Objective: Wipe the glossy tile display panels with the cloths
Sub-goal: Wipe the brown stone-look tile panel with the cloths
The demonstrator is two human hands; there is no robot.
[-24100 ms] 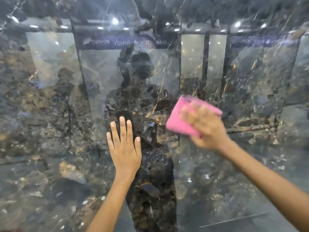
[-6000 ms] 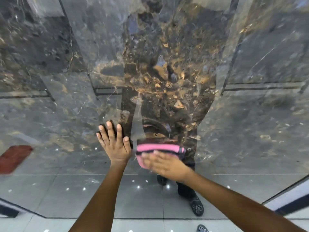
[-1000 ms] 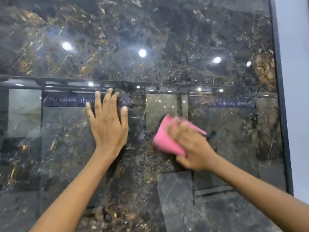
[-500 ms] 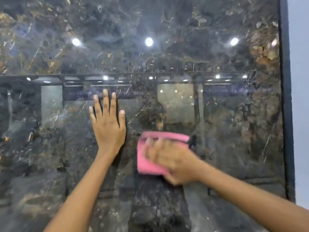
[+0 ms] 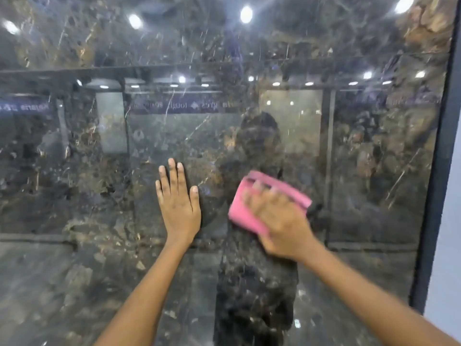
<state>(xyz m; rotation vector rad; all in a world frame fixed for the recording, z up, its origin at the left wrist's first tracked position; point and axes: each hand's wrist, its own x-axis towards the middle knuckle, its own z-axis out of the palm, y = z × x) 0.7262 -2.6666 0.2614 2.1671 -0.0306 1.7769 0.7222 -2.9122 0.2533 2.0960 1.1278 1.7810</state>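
Observation:
A dark glossy marble tile panel [image 5: 99, 270] with gold and white veins fills the view and mirrors the showroom and me. My left hand [image 5: 178, 206] lies flat on the panel, fingers straight and pointing up. To its right my right hand [image 5: 279, 221] presses a folded pink cloth [image 5: 243, 208] against the panel, fingers spread over it; the hand is motion-blurred. The cloth's lower right part is hidden under the hand.
A dark frame strip [image 5: 434, 196] runs down the panel's right edge, with a pale wall [image 5: 451, 245] beyond it. Ceiling lights and other display panels show as reflections in the glossy surface.
My right hand and the pink cloth have swept right and slightly down across the panel. The left hand stays flat on the tile; the view has shifted downward and left.

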